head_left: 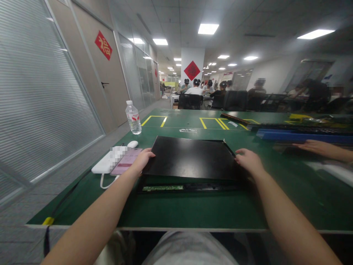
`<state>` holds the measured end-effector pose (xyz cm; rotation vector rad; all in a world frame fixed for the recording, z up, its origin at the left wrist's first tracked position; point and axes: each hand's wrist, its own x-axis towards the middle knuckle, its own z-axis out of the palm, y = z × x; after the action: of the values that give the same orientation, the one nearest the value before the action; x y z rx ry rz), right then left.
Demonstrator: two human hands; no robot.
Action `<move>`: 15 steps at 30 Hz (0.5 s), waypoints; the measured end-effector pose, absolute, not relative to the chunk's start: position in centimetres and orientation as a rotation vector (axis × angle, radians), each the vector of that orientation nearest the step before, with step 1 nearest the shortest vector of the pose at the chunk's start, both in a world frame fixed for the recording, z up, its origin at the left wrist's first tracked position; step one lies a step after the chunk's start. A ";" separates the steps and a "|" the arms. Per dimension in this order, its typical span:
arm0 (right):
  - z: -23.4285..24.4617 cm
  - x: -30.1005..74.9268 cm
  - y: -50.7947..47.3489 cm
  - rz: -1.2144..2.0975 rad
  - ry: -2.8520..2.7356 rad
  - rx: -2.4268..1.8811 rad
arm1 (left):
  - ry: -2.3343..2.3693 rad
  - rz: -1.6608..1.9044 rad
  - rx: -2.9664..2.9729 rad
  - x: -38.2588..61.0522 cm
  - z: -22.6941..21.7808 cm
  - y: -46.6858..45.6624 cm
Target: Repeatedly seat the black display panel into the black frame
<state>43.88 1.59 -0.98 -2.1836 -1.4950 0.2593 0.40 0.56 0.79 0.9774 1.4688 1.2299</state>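
Observation:
Between my two hands is a thin, glossy black screen panel [190,156]. The fingers of my left hand [143,161] are closed on its left edge, and my right hand [249,162] grips the right edge. Under the panel's near edge shows a dark frame [209,186] with a narrow green circuit board [162,188] along it. The near edge appears raised off that frame; whether the far edge rests on it I cannot tell. A small pale tab [224,141] sticks up at the far right corner.
Left on the green table [176,213] are a water bottle [133,117], a white power bank [106,162] with cable, a phone [125,162] and a white rounded object [132,144]. At right, another person's hand [317,147] is near a blue bar [298,134]. Yellow tape [156,116] marks the far side.

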 end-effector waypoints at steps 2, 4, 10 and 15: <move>-0.9 43.8 1.5 0.291 -1.467 -2.201 | 1.488 1.240 0.994 0.4 0.8 0.6; -0.9 43.8 1.5 0.280 -1.469 -2.197 | 1.497 1.245 1.002 0.4 0.6 0.6; -1.2 44.1 1.8 0.261 -1.475 -2.197 | 1.512 1.211 1.033 0.1 0.1 0.7; -1.2 44.0 1.7 0.204 -1.484 -2.200 | 1.554 1.210 1.057 0.2 0.2 0.6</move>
<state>44.00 1.68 -1.25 -2.1998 -1.4841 0.2044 0.22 0.61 0.24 1.0569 1.5538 1.2102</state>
